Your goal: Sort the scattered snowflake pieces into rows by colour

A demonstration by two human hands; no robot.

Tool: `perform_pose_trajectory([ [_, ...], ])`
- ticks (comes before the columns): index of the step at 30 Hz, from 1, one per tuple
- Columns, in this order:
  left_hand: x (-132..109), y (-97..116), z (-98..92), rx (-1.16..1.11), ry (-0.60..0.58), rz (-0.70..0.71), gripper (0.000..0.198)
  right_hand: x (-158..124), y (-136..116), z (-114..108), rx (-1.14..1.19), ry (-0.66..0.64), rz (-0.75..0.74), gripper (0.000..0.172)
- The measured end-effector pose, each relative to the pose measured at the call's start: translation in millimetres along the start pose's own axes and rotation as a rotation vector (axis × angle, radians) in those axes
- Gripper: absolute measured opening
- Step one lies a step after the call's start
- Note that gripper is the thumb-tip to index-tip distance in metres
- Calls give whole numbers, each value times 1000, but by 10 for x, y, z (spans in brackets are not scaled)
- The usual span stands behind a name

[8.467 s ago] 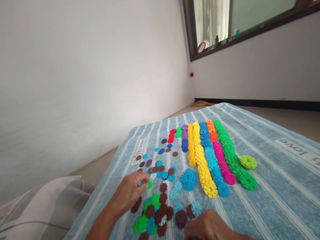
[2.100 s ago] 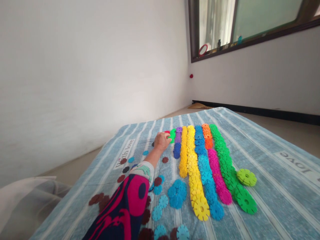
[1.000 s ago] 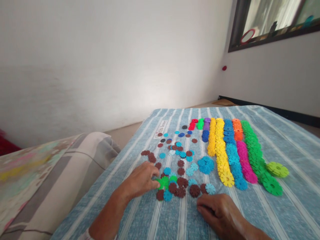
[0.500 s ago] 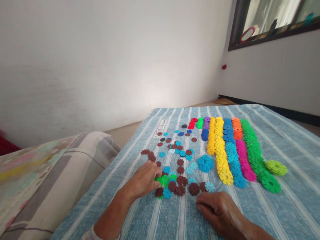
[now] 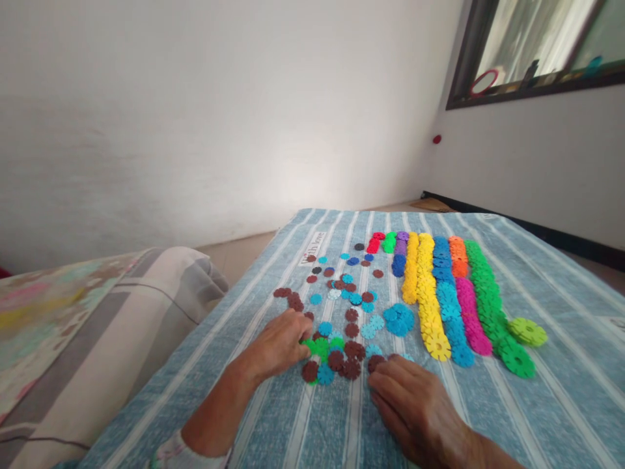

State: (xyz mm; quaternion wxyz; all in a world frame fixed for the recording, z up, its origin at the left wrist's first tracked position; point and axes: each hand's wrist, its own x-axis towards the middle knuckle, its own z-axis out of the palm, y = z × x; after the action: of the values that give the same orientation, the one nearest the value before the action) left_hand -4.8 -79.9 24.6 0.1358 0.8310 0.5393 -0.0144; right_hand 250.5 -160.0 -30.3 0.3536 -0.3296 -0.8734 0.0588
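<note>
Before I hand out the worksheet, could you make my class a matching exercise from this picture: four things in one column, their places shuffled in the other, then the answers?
Things:
1. Left hand
2. Lime discs
3. Pink row
4. Purple discs

Places:
A. Just beyond the dark blue discs
B. At the loose green discs
C. Beside the green row's near end
D. Just nearer than the orange discs

Pairs: 1-B, 2-C, 3-D, 4-A

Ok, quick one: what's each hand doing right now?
Left hand: partly closed at the green discs; whether it grips one cannot be told.
Right hand: curled at a brown disc; any hold is hidden.
</note>
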Motion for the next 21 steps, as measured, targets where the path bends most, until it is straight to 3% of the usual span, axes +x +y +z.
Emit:
perform_pose_trajectory([
  [3,3,-26,33,-5,41,20,3,166,-108,92,-65,-88,-30,22],
  [8,5,-25,51,-43,53,15,5,198,-112,276,-182,-221,-70,43],
  [14,3,-23,25,-110,35,23,7,55,-8,272,-302,-124,82,34],
  [21,23,-57,78,-169,26,68,5,67,9,289,-416,-10,145,26],
])
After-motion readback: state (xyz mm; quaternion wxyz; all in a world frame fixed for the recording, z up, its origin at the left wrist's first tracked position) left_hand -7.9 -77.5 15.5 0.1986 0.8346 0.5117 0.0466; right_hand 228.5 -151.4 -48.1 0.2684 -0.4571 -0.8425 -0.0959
